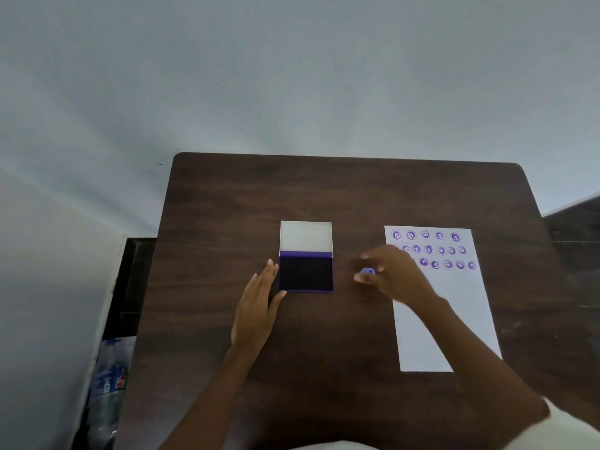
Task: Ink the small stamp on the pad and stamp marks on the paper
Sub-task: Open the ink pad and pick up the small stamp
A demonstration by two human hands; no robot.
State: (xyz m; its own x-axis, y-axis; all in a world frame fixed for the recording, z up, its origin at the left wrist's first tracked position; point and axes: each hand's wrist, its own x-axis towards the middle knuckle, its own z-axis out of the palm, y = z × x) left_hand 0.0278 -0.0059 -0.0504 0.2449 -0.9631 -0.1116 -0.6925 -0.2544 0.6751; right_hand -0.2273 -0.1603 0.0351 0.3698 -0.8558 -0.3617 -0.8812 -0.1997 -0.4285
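An ink pad [306, 273] with a dark purple surface lies open on the brown table [324, 190], its white lid [305, 237] hinged back behind it. My left hand [257, 302] rests flat against the pad's left edge, fingers extended. My right hand [394, 274] pinches a small round purple stamp [368, 272], held in the air between the pad and the white paper [444, 313]. The paper lies to the right and bears three rows of several purple smiley marks near its top. My right hand hides part of the left end of the rows.
A grey wall rises behind the table. Left of the table, on the floor, stand plastic bottles [110, 381] beside a dark frame. The lower part of the paper is blank.
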